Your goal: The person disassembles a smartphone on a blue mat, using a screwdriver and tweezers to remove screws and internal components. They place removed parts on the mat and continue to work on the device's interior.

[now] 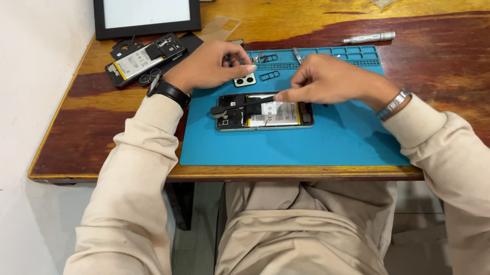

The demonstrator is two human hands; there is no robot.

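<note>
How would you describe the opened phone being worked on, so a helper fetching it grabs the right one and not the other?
Find the blue work mat on the wooden table. The opened phone lies flat near the mat's middle, back cover off, under the right hand, which holds a black tool over it. Unlike the second opened phone, which lies off the mat beside the black-framed tablet, this one is on the mat.

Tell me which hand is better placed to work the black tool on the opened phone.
Probably the right hand: its fingers already pinch the black tool lying across the opened phone on the blue mat. The left hand is farther back, at the small parts by the mat's tray section.
</note>
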